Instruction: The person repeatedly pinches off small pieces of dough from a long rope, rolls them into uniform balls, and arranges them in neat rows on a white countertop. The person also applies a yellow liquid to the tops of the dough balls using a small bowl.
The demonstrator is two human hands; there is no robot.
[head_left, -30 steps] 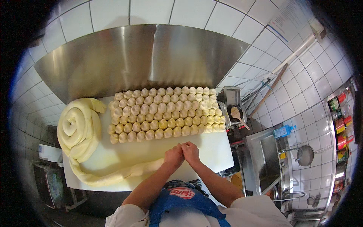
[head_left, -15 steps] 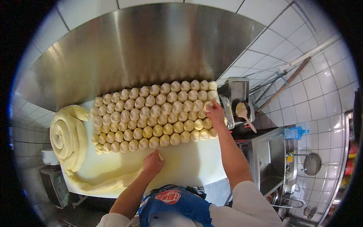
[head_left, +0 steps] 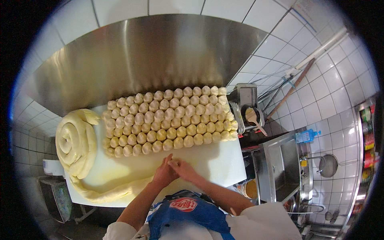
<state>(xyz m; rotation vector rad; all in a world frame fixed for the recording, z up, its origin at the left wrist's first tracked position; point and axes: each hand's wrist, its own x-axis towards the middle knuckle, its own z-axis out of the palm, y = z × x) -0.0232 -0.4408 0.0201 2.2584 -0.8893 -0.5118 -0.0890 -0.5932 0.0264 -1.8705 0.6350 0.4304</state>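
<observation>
My left hand (head_left: 165, 173) is closed around the front end of a thick, pale dough rope (head_left: 116, 193) at the table's near side. Against its thumb side, my right hand (head_left: 182, 169) meets it with bent fingers; whatever lies between the two hands is hidden. From the left hand the rope runs leftward and joins a big spiral coil of dough (head_left: 74, 142). Just beyond my hands, several tight rows of round dough balls (head_left: 170, 124) cover the far part of the white table (head_left: 218, 168).
A steel panel (head_left: 148, 52) rises behind the dough balls. Off the table's right edge are metal containers (head_left: 245, 98), a dark bowl with a brush (head_left: 253, 117) and a steel sink (head_left: 280, 168). A blue bottle (head_left: 307, 136) stands by the sink.
My right hand has come back from the right end of the dough rows to my left hand. A ball it was touching there now lies free of it. The view has shifted slightly.
</observation>
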